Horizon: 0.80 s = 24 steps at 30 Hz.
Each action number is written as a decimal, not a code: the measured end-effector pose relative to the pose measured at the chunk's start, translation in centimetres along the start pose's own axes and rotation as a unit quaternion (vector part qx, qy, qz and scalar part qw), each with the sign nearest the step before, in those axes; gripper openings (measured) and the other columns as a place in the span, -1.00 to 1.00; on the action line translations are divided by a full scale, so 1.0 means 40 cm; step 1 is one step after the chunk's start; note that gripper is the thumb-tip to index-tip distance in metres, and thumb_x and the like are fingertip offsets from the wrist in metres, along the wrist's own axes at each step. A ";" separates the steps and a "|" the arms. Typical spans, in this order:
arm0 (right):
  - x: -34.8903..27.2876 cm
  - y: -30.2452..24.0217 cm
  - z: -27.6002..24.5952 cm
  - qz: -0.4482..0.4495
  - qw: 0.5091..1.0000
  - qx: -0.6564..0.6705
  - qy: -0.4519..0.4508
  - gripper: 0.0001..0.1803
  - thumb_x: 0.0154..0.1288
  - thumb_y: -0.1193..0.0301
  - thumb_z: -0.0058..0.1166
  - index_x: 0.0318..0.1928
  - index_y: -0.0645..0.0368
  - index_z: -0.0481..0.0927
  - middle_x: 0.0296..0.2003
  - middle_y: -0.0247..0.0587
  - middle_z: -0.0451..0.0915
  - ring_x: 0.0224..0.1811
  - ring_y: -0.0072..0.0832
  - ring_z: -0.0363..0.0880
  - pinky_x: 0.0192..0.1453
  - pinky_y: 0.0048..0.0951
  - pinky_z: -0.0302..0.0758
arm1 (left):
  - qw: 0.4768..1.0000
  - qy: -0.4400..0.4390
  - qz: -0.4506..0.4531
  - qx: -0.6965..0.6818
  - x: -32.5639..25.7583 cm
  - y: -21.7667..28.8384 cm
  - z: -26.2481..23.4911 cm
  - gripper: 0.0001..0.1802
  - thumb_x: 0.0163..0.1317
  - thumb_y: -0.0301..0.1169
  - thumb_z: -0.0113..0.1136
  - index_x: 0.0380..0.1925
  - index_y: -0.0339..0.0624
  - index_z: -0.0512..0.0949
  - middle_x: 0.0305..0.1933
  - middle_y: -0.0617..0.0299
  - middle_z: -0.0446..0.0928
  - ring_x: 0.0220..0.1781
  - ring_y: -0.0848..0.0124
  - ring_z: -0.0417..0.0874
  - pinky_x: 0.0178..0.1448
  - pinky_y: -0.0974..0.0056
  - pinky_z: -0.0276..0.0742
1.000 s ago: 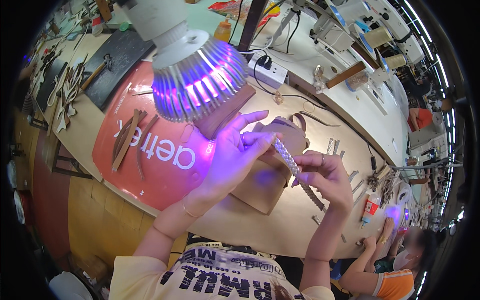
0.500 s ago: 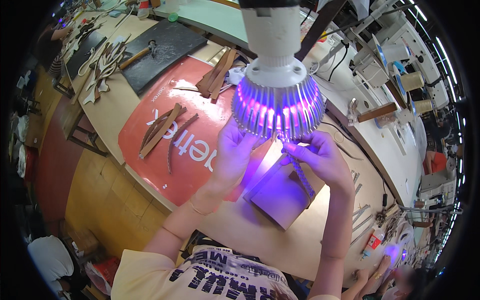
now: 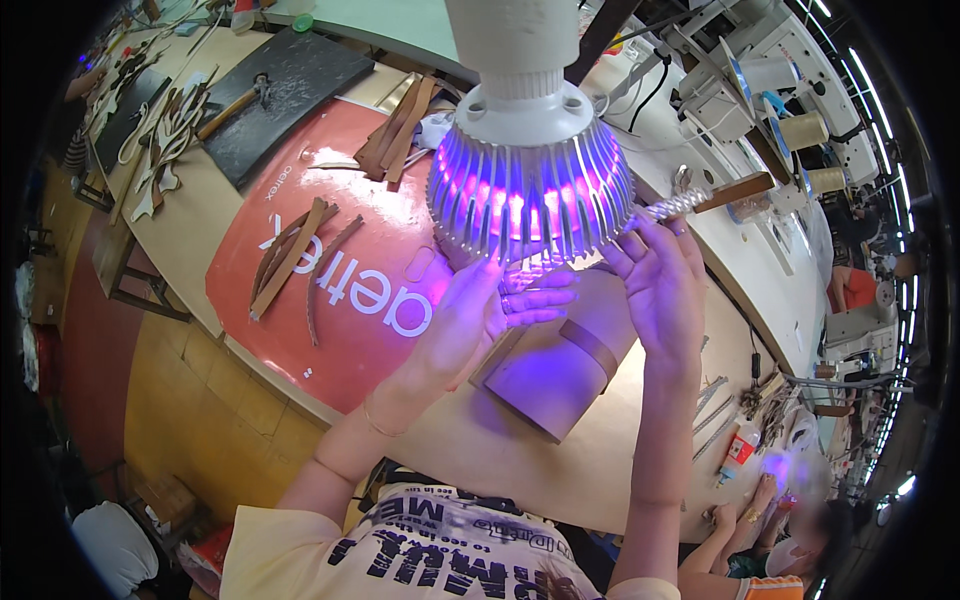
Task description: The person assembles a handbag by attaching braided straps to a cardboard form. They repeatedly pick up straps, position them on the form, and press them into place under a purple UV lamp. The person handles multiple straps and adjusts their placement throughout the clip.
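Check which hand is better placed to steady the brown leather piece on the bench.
Probably left. The left hand is open, directly over the brown leather piece, while the right hand is raised beside the lamp, fingers around a silvery strip.

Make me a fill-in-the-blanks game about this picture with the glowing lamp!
The finned lamp glows ___ over both hands.
The left hand and right hand are raised right ___ the lamp.
On the workbench below the hands lies a brown piece with a ___ across it.
The big mat with white letters is ___.

Missing words: purple; under; strap; red
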State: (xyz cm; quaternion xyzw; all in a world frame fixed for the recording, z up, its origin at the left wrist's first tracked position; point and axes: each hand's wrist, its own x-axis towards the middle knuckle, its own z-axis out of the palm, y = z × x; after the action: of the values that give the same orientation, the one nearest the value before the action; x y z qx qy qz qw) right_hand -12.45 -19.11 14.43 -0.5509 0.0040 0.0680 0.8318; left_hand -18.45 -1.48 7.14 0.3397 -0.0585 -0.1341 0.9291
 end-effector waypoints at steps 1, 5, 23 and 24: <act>-0.004 0.001 -0.003 -0.007 1.000 0.009 0.029 -0.78 0.43 0.54 -0.08 0.03 0.25 0.29 -0.05 0.10 0.56 0.13 0.02 0.58 0.19 -0.16 0.60 | 1.000 0.006 -0.008 -0.018 -0.002 0.006 0.006 -0.37 0.53 -0.08 -0.23 0.40 -0.31 0.10 0.29 -0.16 0.39 0.21 0.08 0.57 0.27 0.06 0.53; -0.039 0.009 -0.027 -0.053 0.996 0.010 0.075 -0.79 0.43 0.54 -0.07 0.02 0.24 0.30 -0.04 0.11 0.56 0.15 0.08 0.55 0.17 -0.16 0.61 | 0.994 0.067 0.037 0.080 -0.006 0.006 0.039 -0.63 0.45 -0.37 0.03 0.10 -0.46 0.41 0.07 -0.11 0.56 0.10 0.19 0.64 0.15 0.20 0.63; -0.249 -0.033 -0.062 -0.024 0.787 -0.611 0.081 -0.80 0.33 0.41 0.18 -0.13 0.27 0.62 -0.43 -0.13 0.65 -0.47 -0.51 0.57 -0.32 -0.55 0.45 | 0.972 -0.027 0.064 0.226 0.015 -0.093 0.049 -0.67 0.41 -0.45 0.08 0.10 -0.40 0.44 0.03 0.04 0.60 0.00 0.38 0.67 0.13 0.34 0.57; -0.243 -0.027 -0.073 -0.013 0.785 -0.613 0.092 -0.81 0.36 0.40 0.15 -0.16 0.30 0.62 -0.49 -0.17 0.64 -0.54 -0.58 0.52 -0.41 -0.60 0.42 | 0.940 0.016 0.063 0.335 0.014 -0.103 0.030 -0.66 0.40 -0.42 0.10 0.10 -0.39 0.46 0.06 0.03 0.58 0.02 0.38 0.65 0.12 0.33 0.56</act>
State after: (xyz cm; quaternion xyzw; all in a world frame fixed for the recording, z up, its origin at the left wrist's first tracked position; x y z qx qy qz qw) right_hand -21.74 -23.27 15.05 -0.9483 0.0307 -0.0055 0.3157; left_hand -19.00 -5.41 5.38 0.6289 -0.1059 -0.0425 0.7691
